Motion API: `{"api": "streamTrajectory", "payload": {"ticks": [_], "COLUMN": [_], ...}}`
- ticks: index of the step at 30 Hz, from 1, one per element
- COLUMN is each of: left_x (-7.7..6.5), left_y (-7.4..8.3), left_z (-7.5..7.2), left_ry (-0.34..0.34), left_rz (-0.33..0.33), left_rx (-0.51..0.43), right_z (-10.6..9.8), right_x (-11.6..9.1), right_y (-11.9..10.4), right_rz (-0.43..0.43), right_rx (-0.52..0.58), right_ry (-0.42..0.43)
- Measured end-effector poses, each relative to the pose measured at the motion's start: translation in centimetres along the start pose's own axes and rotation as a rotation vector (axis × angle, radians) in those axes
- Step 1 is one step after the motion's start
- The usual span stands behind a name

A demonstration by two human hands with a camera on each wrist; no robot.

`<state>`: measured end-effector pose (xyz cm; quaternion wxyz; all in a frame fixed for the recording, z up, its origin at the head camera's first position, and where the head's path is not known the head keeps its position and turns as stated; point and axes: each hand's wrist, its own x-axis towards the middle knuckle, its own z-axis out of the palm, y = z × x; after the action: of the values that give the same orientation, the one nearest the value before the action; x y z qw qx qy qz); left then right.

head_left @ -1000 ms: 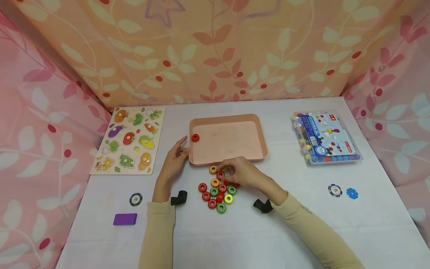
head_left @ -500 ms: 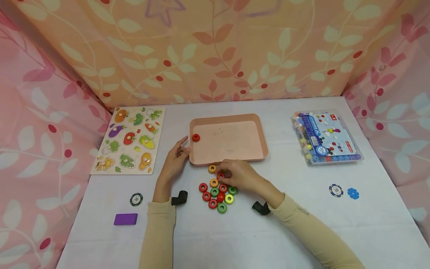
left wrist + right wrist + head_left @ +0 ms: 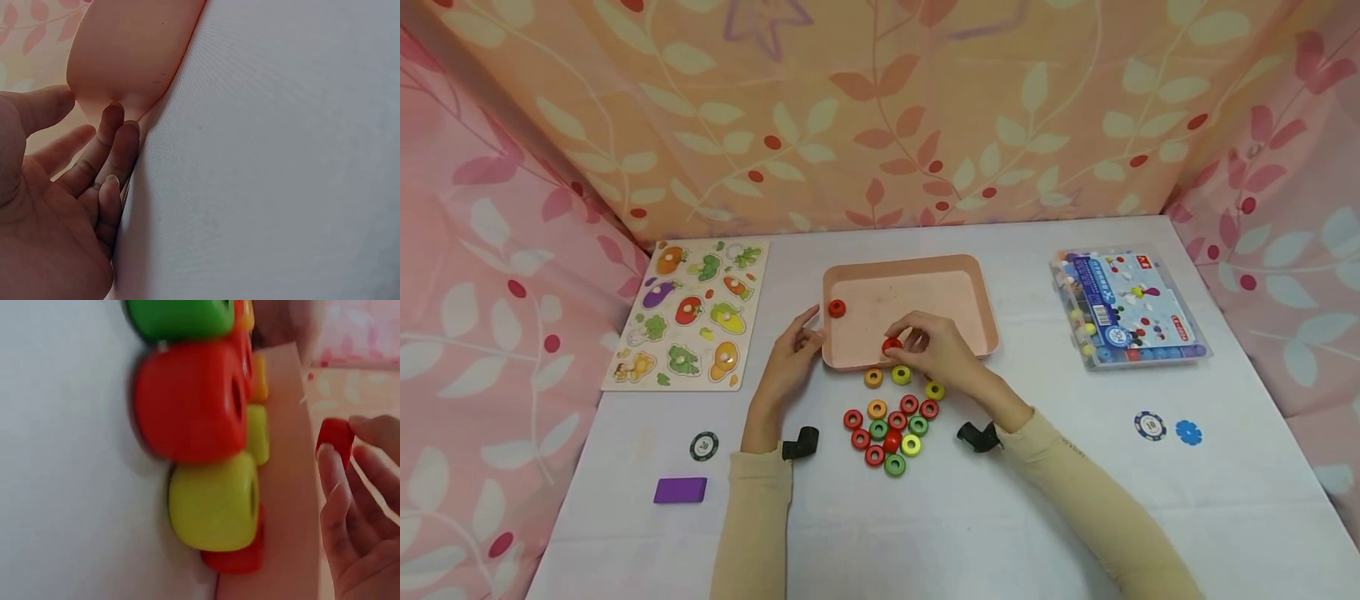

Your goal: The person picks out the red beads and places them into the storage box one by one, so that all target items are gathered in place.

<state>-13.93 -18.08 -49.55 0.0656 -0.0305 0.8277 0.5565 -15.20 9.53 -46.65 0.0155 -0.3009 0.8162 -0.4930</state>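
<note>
My right hand pinches a red bead between thumb and fingertips above the near side of the pink tray. In the right wrist view the red bead is held up beyond the tray's wall. Another red bead lies inside the tray at its left end. My left hand rests beside the tray's left side, its fingers loosely extended. Seen from the left wrist, those fingertips touch the tray's corner. In front of the tray lie several ring-shaped beads, such as a green one and an orange one.
A vegetable puzzle board lies at the left, with a dark poker chip and a purple block nearer. A clear case of coloured balls stands at the right, near another chip and a blue disc.
My right hand has lifted a red bead from the pile and carried it up and away to over the tray's near side. The left hand has stayed in place.
</note>
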Motion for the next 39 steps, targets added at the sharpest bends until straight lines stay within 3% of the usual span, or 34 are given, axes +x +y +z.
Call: {"api": "streamTrajectory", "payload": {"ticks": [6,11,15,22,30,39], "left_x": [0.0,0.0,-0.1,-0.1,-0.1,-0.1], "left_y": [-0.1,0.0,0.1,0.2,0.0,0.1], "left_z": [0.0,0.1,0.1,0.1,0.1,0.1], "left_ry": [0.000,0.003,0.008,0.005,0.008,0.003], "left_rz": [-0.002,-0.007,-0.019,-0.020,-0.018,-0.014], "left_rx": [0.009,0.012,0.001,0.008,0.001,0.003], "right_z": [0.4,1.2,1.8,2.3,1.3,-0.6], "right_x": [2.0,3.6,4.8,5.7,4.7,0.6], "right_y": [1.8,2.1,1.8,1.5,1.1,-1.8], "right_rz": [0.143,0.196,0.223,0.286,0.246,0.136], "right_rx": [-0.043,-0.111,-0.150,-0.060,-0.010,0.001], "right_ry": [-0.064,-0.132,-0.133,-0.108,-0.154,-0.264]}}
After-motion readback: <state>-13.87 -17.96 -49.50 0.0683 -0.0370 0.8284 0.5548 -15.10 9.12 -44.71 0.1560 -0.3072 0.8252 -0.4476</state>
